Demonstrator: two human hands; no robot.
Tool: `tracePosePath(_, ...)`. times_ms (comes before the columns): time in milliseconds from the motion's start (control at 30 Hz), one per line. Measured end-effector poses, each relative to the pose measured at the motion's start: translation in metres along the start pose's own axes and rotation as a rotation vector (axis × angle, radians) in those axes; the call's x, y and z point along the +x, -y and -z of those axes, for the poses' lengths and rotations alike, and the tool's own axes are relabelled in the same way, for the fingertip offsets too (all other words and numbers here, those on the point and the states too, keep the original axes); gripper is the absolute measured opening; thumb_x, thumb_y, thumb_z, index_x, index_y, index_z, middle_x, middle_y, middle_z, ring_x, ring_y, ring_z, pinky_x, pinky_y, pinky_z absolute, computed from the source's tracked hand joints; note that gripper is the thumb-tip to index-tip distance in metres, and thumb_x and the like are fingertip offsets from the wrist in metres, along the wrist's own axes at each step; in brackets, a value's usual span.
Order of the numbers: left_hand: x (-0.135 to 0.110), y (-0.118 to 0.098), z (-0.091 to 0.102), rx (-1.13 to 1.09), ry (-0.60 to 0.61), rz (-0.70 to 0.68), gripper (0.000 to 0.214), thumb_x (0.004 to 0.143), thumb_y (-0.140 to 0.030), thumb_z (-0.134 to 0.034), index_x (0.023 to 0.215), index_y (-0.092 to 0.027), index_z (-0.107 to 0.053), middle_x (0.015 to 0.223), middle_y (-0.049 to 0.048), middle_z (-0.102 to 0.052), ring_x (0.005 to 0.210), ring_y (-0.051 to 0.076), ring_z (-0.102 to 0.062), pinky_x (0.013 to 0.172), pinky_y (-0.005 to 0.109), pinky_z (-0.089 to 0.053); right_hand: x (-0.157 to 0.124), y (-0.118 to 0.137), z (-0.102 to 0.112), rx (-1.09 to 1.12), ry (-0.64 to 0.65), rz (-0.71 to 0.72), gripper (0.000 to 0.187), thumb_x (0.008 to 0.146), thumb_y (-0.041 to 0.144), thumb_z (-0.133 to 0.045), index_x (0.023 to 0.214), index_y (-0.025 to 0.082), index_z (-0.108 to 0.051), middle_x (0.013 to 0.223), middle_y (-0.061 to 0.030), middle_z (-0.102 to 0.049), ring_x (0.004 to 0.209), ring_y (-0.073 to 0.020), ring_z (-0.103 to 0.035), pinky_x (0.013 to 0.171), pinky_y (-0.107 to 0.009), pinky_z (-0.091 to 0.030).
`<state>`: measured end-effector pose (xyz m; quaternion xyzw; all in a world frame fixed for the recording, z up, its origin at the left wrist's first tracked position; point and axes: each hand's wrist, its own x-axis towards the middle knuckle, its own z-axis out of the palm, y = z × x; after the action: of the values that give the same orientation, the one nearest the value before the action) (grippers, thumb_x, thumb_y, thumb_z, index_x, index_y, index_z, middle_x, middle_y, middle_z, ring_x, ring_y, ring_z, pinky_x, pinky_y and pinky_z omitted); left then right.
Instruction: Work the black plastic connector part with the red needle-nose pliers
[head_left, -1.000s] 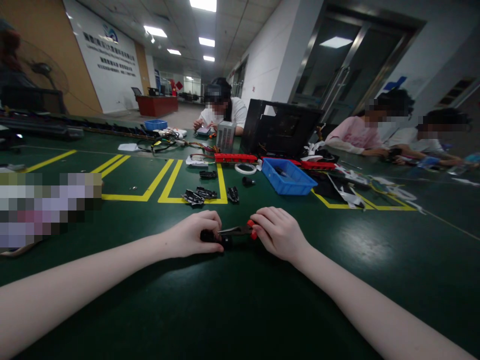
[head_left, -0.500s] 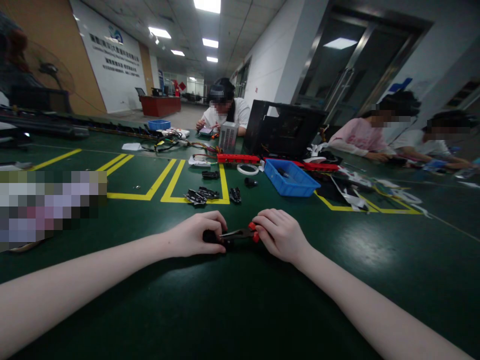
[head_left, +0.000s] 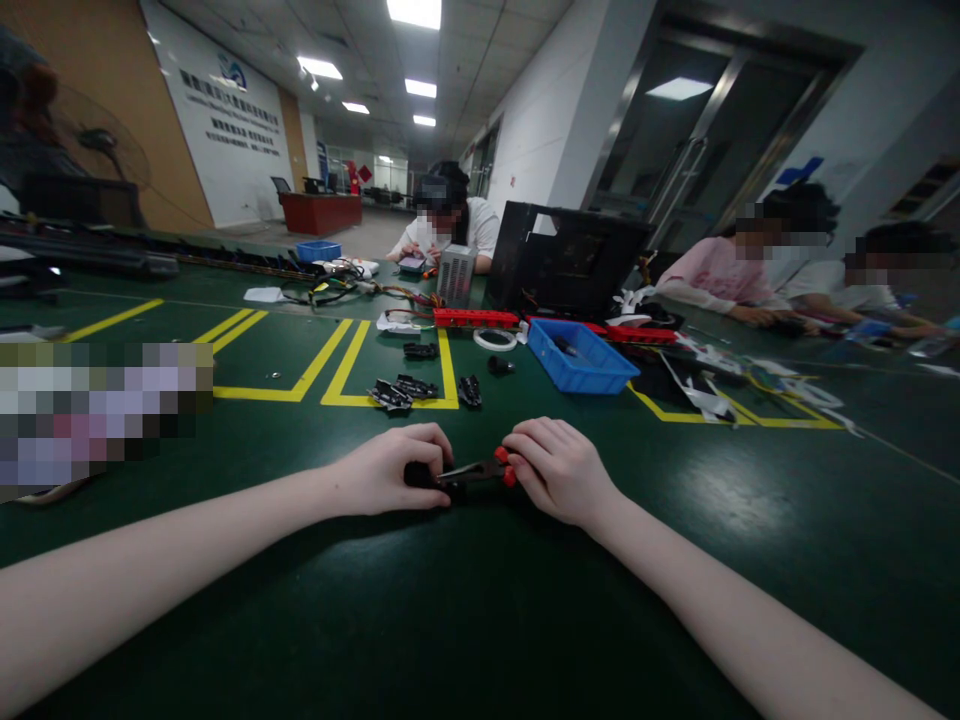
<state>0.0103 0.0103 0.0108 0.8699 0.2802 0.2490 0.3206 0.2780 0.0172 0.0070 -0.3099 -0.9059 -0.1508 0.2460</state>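
Note:
My right hand (head_left: 556, 468) is closed around the red handles of a pair of pliers (head_left: 480, 470), whose long dark jaws point left. My left hand (head_left: 397, 467) grips a small black part (head_left: 421, 474) against the green tabletop (head_left: 480, 620). The tips of the pliers reach this part between my left thumb and fingers; the exact contact is too dark to make out. Just beyond my hands lie several black plastic pieces (head_left: 405, 390), one more piece (head_left: 470, 391) beside them, and a black cylindrical part (head_left: 500, 366).
A blue bin (head_left: 581, 357) stands beyond my right hand, near a white ring (head_left: 495, 340) and a red power strip (head_left: 476, 318). Farther back are a metal box (head_left: 455, 275) and a black computer case (head_left: 566, 262). Other people sit across the table and at the right.
The pliers have shifted very slightly left and down with my right hand. My left hand keeps its hold on the black part.

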Motion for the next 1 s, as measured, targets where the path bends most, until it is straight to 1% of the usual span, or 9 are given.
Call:
tracePosePath(200, 0.0000, -0.0020, 0.0000, 0.019, -0.001, 0.002, 0.013, 0.082, -0.022, -0.071, 0.077, -0.015, -0.061, 0.109, 0.0057, -0.059, 0.098, 0.019, -0.060, 0.086, 0.035, -0.050, 0.0007, -0.0011, -0.0027, 0.013, 0.033, -0.003, 0.026, 0.097, 0.024, -0.037, 0.088, 0.015, -0.061, 0.085, -0.0086, -0.063, 0.072, -0.0176, -0.054, 0.066, -0.032, -0.039)
tracePosePath(333, -0.0009, -0.0039, -0.0009, 0.044, -0.025, -0.011, 0.012, 0.082, -0.021, -0.070, 0.078, -0.015, -0.061, 0.107, 0.0055, -0.060, 0.095, 0.019, -0.061, 0.084, 0.034, -0.050, 0.0007, -0.0020, -0.0020, 0.020, 0.053, 0.004, 0.029, 0.099, 0.028, -0.035, 0.089, 0.015, -0.060, 0.084, -0.0084, -0.062, 0.070, -0.0172, -0.053, 0.066, -0.031, -0.038)
tracePosePath(433, -0.0017, -0.0038, -0.0017, 0.064, -0.047, -0.020, 0.012, 0.083, -0.022, -0.069, 0.079, -0.015, -0.060, 0.109, 0.0060, -0.060, 0.096, 0.019, -0.061, 0.085, 0.034, -0.050, 0.0000, -0.0023, -0.0005, 0.035, 0.081, 0.017, 0.033, 0.097, 0.042, -0.041, 0.092, 0.015, -0.060, 0.087, -0.0092, -0.061, 0.072, -0.0181, -0.053, 0.065, -0.031, -0.039)
tracePosePath(533, -0.0028, -0.0023, -0.0027, 0.067, -0.055, -0.024, 0.012, 0.085, -0.022, -0.067, 0.079, -0.015, -0.059, 0.114, 0.0078, -0.060, 0.099, 0.020, -0.062, 0.086, 0.034, -0.051, -0.0003, -0.0022, -0.0003, 0.060, 0.110, 0.020, 0.042, 0.089, 0.055, -0.052, 0.096, 0.014, -0.060, 0.091, -0.0106, -0.061, 0.075, -0.0197, -0.053, 0.066, -0.033, -0.041)
tracePosePath(600, -0.0037, -0.0015, -0.0035, 0.067, -0.054, -0.019, 0.013, 0.086, -0.024, -0.066, 0.080, -0.015, -0.059, 0.120, 0.0096, -0.060, 0.103, 0.021, -0.062, 0.088, 0.036, -0.051, 0.0001, -0.0021, -0.0011, 0.069, 0.108, 0.009, 0.040, 0.086, 0.054, -0.057, 0.096, 0.015, -0.060, 0.091, -0.0106, -0.061, 0.075, -0.0200, -0.054, 0.067, -0.033, -0.042)
tracePosePath(700, -0.0045, -0.0016, -0.0044, 0.069, -0.047, -0.010, 0.012, 0.087, -0.026, -0.065, 0.087, -0.016, -0.058, 0.124, 0.0112, -0.061, 0.108, 0.023, -0.062, 0.091, 0.038, -0.050, 0.0013, -0.0018, -0.0024, 0.071, 0.096, 0.005, 0.034, 0.086, 0.049, -0.058, 0.092, 0.016, -0.059, 0.090, -0.0099, -0.061, 0.074, -0.0197, -0.054, 0.066, -0.033, -0.042)
tracePosePath(800, -0.0042, -0.0036, -0.0046, 0.085, -0.023, 0.039, 0.017, 0.088, -0.028, -0.064, 0.099, -0.018, -0.057, 0.115, 0.0093, -0.065, 0.101, 0.022, -0.064, 0.088, 0.037, -0.051, 0.0022, -0.0017, -0.0030, 0.073, 0.092, 0.004, 0.032, 0.086, 0.048, -0.057, 0.090, 0.016, -0.059, 0.088, -0.0096, -0.061, 0.073, -0.0194, -0.054, 0.066, -0.033, -0.042)
tracePosePath(900, -0.0035, -0.0058, -0.0043, 0.123, 0.004, 0.094, 0.023, 0.089, -0.030, -0.063, 0.107, -0.019, -0.055, 0.106, 0.0068, -0.066, 0.092, 0.021, -0.065, 0.080, 0.035, -0.052, 0.0023, -0.0015, -0.0028, 0.073, 0.091, 0.002, 0.031, 0.086, 0.047, -0.056, 0.090, 0.016, -0.059, 0.087, -0.0092, -0.061, 0.072, -0.0190, -0.053, 0.065, -0.033, -0.041)
tracePosePath(1000, -0.0037, -0.0065, -0.0044, 0.133, 0.009, 0.109, 0.032, 0.087, -0.033, -0.065, 0.113, -0.019, -0.054, 0.110, 0.0072, -0.065, 0.094, 0.022, -0.064, 0.080, 0.036, -0.052, 0.0020, -0.0012, -0.0027, 0.066, 0.094, 0.019, 0.030, 0.086, 0.046, -0.057, 0.090, 0.016, -0.059, 0.087, -0.0093, -0.061, 0.072, -0.0194, -0.053, 0.065, -0.033, -0.040)
